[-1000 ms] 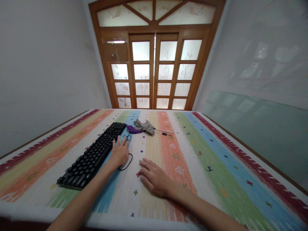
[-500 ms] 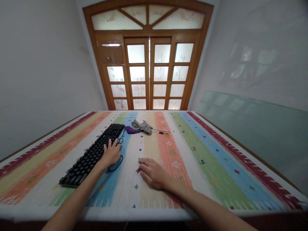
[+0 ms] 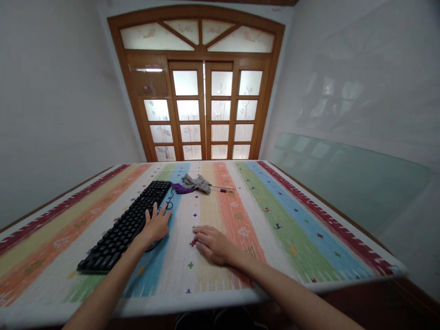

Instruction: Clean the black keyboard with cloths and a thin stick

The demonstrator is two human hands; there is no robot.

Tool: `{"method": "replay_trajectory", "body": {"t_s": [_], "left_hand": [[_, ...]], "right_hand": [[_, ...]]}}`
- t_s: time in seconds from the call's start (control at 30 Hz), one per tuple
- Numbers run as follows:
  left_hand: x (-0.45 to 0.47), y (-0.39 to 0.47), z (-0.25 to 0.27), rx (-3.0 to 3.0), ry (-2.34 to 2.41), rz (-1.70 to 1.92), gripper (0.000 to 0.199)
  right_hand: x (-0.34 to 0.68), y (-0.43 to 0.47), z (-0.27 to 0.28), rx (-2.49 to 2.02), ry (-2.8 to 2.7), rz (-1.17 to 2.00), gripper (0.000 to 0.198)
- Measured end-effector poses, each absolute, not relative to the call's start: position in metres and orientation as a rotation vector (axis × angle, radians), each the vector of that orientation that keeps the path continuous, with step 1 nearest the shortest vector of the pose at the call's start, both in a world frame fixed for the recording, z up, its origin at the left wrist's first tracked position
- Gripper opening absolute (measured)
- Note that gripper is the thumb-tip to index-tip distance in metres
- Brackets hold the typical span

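A black keyboard (image 3: 127, 224) lies slantwise on the left part of the striped tablecloth (image 3: 178, 270). My left hand (image 3: 157, 225) is beside its right edge, fingers spread, over the black cable (image 3: 169, 205). Part of the cable shows beyond the fingertips, and the rest is hidden under the palm and wrist. Whether the fingers touch the keys I cannot tell. My right hand (image 3: 212, 245) rests palm down on the cloth near the middle, its fingers loosely bent and nothing visible in them.
Past the keyboard lie a crumpled grey cloth (image 3: 197, 183) and a purple cloth (image 3: 183, 189). Thin rods and a small black piece (image 3: 223, 190) are to their right. A wooden glazed door (image 3: 202, 110) stands behind the table, and a glass panel (image 3: 347, 178) leans along the right wall.
The view has shifted slightly. The cable loop that showed to the right of my left hand is now mostly hidden beneath it. My right hand stays on the cloth.
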State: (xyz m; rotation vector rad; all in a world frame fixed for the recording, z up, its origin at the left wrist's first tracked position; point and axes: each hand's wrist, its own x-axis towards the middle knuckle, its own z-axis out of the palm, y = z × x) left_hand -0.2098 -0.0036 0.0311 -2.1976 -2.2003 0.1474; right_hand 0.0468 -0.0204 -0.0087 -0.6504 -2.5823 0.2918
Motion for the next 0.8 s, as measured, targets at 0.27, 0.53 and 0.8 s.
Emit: {"method": "replay_trajectory", "body": {"t_s": [0.27, 0.53, 0.8], "left_hand": [[-0.179, -0.006, 0.013, -2.277, -2.045, 0.073, 0.066], [-0.152, 0.014, -0.008, -2.515, -1.985, -0.449, 0.071], [-0.147, 0.017, -0.026, -2.614, -1.844, -0.923, 0.066]], "right_hand": [[0.043, -0.014, -0.017, -0.605, -2.558, 0.246, 0.023], [0.040, -0.011, -0.018, -0.579, -2.536, 0.195, 0.017], [0.037, -0.011, -0.023, -0.618, -2.546, 0.069, 0.015]]}}
